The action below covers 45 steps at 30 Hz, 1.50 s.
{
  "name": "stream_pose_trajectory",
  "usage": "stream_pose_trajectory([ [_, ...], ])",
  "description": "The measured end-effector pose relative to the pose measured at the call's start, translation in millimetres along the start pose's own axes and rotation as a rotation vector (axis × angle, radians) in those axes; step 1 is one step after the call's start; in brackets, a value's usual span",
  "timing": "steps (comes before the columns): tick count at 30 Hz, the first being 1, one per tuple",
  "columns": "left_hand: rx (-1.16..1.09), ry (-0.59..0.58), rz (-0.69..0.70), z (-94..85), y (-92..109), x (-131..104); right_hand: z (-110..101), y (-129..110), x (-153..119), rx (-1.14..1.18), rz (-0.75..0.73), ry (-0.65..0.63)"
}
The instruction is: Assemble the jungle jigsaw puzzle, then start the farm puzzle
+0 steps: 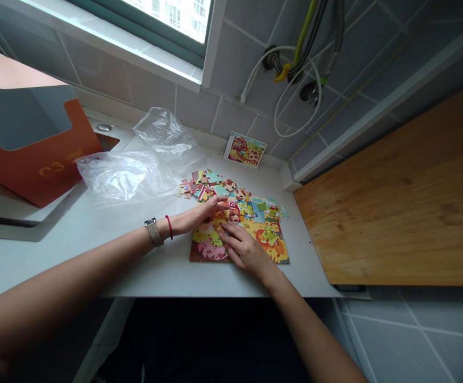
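Note:
On the white counter lies a partly joined jigsaw puzzle [273, 234] with bright farm-like figures. My right hand [246, 249] rests on its middle, fingers stretched out and fingertips touching the pieces. Just above and to the left, my left hand [202, 211] reaches across the puzzle's left side, its fingers extended; I cannot tell if they touch it. Beyond that hand sits a heap of loose puzzle pieces [211, 182]. A small picture card [245, 149] showing a barn and a cow leans against the wall behind the heap.
A crumpled clear plastic bag [135, 170] lies left of the pieces. Farther left stands an open orange box [35, 154] near the sink edge. A wooden board [398, 197] borders the counter on the right. Cables and pipes [299, 69] hang on the tiled wall.

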<state>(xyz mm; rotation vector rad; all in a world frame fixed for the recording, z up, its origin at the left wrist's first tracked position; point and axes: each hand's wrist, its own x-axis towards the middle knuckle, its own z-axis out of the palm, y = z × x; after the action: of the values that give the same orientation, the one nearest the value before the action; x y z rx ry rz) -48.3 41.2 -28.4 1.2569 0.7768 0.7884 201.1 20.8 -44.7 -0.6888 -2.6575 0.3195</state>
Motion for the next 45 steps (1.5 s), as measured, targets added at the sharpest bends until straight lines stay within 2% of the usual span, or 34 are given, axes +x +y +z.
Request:
stream_pose_trajectory([
  [8,-0.040,0.027,0.034,0.3,-3,0,2,-10,-9,-0.036,0.044,0.001],
  [11,-0.048,0.043,0.040,-0.6,-7,1,6,-12,-18,-0.019,0.084,0.146],
  [14,-0.064,0.103,0.077,-3.3,-8,4,7,-11,-25,0.008,0.245,0.371],
  [17,-0.114,0.206,0.190,-7.3,-2,6,4,-7,-28,0.050,0.404,0.567],
  [20,-0.120,0.379,0.308,-11.4,7,4,2,-5,-28,0.114,0.482,0.660],
  [24,0.146,0.708,0.408,-18.4,8,1,0,-5,-27,0.191,0.489,0.659],
  [26,0.285,0.770,0.461,-23.0,4,1,0,-5,-26,0.207,0.488,0.660],
  [30,0.504,0.743,0.536,-30.3,-2,1,1,-3,-27,0.204,0.501,0.682],
  [33,0.679,0.735,0.540,-31.2,-2,1,2,-2,-28,0.187,0.502,0.681],
  [39,0.868,0.849,0.437,-32.9,-7,6,3,-6,-27,0.158,0.400,0.449],
  [45,0.966,0.835,0.357,-41.2,-13,14,6,-5,-27,0.137,0.412,0.411],
])
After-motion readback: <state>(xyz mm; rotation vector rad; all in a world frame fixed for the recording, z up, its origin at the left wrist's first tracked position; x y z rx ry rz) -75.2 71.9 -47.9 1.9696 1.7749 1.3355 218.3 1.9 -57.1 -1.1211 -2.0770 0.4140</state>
